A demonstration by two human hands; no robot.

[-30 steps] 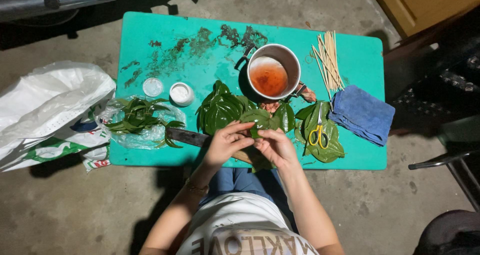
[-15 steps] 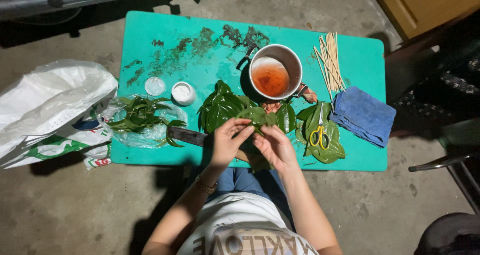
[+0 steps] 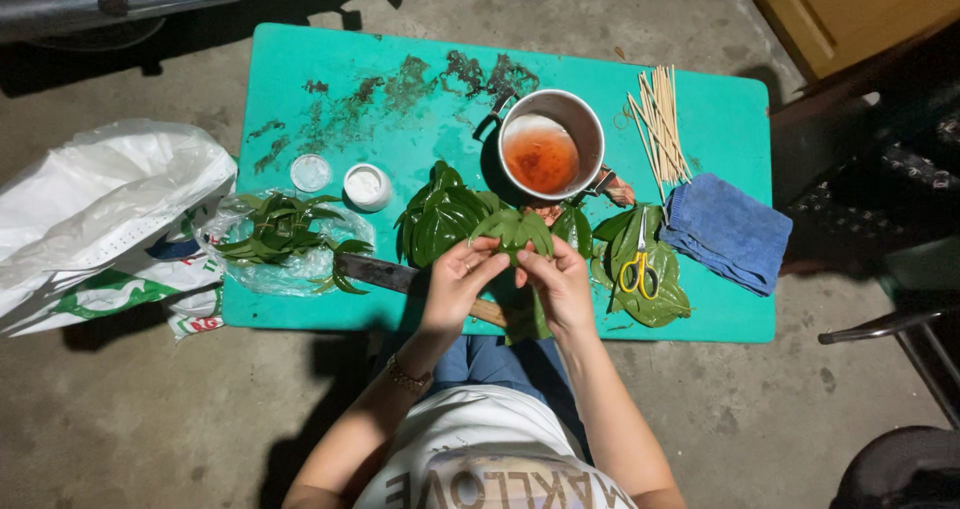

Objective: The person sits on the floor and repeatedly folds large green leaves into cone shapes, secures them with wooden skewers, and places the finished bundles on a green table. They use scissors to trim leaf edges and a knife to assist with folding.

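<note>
Leaf (image 3: 515, 231) sits pinched between both hands, held just above the near edge of the green table (image 3: 300, 79), right in front of the pot (image 3: 550, 144). Left hand (image 3: 458, 287) has thumb & fingertips closed on the leaf's left side; right hand (image 3: 562, 287) does the same on its right side. Both grips look snug, fingers curled in, nothing else in either hand. Leaf seems partly folded or rolled, but can't tell exactly how from this angle.

Progress, as a guess: work is mid-way at most. Stack of flat leaves (image 3: 440, 219) lies just left of the pot, apparently untouched, so plenty left to do. No finished rolls or pinned pieces visible anywhere on the table, though something small near the pot's handle side is too unclear to call.

Other stuff relative to the pot: it holds reddish-orange liquid. Bundle of thin wooden sticks (image 3: 660, 119) is just right of it, w/ a folded blue cloth (image 3: 728, 231) below those. Scissors (image 3: 638, 269) w/ yellow handles rest on more leaves, near-right of the pot. Two small white containers (image 3: 366, 185) sit left of the pot, beyond the leaf stack. Further left, a clear plastic bag of narrow greens (image 3: 285, 237), and a knife (image 3: 400, 279) lying along the near table edge. Big white sack (image 3: 100, 199) is on the floor, well left of the pot, off the table.
</note>
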